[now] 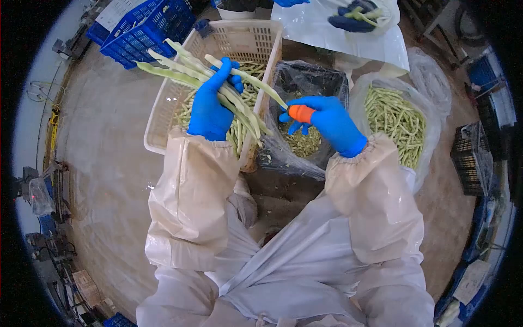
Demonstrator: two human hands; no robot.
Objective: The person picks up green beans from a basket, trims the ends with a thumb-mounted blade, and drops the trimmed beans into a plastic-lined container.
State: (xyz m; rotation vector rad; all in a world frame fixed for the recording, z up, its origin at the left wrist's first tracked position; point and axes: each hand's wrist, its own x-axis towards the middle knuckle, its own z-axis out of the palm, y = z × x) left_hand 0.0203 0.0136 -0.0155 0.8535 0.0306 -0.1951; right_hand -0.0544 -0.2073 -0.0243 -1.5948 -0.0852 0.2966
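Observation:
My left hand (210, 106), in a blue glove, is closed around a bunch of long, flat green beans (242, 109) above the white crate. One green bean (256, 83) slants out of the bunch towards the right, its end meeting my right hand (332, 121). That hand is also gloved in blue and has an orange thumb cover (300, 113) with a dark tip. Its fingers are bent around the bean's end, over the tub. Below my left hand, more beans fill part of the white crate (158, 128). Cut bean scraps (302, 140) lie in the black tub (280, 76) lined with plastic.
A clear bag (357, 101) of shorter beans (395, 122) stands at the right. Beyond the tub, a co-worker's dark-gloved hand (357, 16) holds beans over a white apron (305, 32). Blue crates (147, 32) are at the back left, a black crate (469, 161) at the right.

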